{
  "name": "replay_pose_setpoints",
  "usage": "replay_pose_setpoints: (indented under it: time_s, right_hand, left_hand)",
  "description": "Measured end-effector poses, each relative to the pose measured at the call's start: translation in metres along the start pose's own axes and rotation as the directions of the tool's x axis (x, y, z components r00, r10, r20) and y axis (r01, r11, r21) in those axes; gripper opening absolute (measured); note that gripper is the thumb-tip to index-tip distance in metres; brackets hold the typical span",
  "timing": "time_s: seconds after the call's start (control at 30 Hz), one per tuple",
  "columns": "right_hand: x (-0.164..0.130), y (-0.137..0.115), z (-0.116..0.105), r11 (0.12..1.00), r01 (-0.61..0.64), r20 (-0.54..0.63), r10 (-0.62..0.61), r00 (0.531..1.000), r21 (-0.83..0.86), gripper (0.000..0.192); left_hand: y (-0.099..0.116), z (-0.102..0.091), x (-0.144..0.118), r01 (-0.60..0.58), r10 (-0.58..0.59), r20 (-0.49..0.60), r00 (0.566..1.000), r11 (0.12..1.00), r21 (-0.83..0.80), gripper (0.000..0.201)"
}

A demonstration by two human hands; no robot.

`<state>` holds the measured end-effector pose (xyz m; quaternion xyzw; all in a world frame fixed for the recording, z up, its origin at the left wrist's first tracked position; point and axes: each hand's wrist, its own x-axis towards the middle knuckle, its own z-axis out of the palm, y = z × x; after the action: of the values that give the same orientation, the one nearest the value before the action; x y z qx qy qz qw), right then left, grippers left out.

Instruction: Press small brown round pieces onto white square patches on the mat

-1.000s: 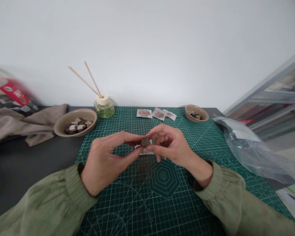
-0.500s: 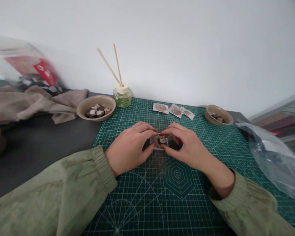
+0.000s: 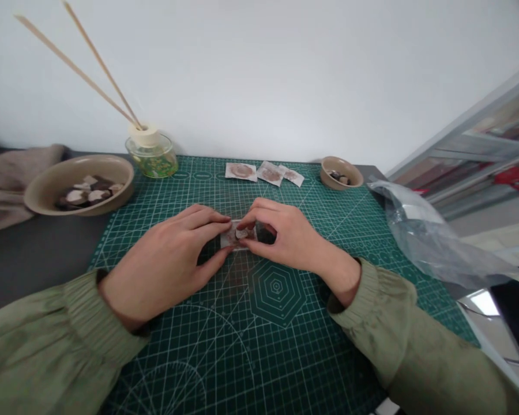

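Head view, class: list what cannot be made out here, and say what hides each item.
- Small packet: mostly covered by the fingertips of the left hand and right hand; its contents are unclear.
- Pieces in the far bowl: too small to identify.
- Contents of the plastic bag: obscured by crinkled film.
- Beige cloth: cut off by the left edge.
- Reed sticks: tips cut off by the top edge.

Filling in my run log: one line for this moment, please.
left hand: pressing small packet | right hand: same | surface: cutting mat
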<state>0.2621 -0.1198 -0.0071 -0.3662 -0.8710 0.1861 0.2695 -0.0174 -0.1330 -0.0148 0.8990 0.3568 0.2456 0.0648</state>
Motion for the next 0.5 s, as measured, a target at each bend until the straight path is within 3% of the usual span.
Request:
replay_pose_setpoints:
  time_s: [0.23,0.5]
  right_hand:
    - [-0.001,0.001,0.000,1.000,0.024,-0.022,-0.024,0.999,-0.011,0.011]
    - [0.000,0.001,-0.007,0.995,0.054,-0.005,-0.055,0.998,-0.087,0.010]
  left_hand:
    - [0.004,-0.002,-0.002,-0.002,0.004,-0.024,1.000,0.995,0.099,0.048]
    - [0.020,-0.012,0.009,0.137,-0.160,0.122,0.979,0.974,0.179,0.036]
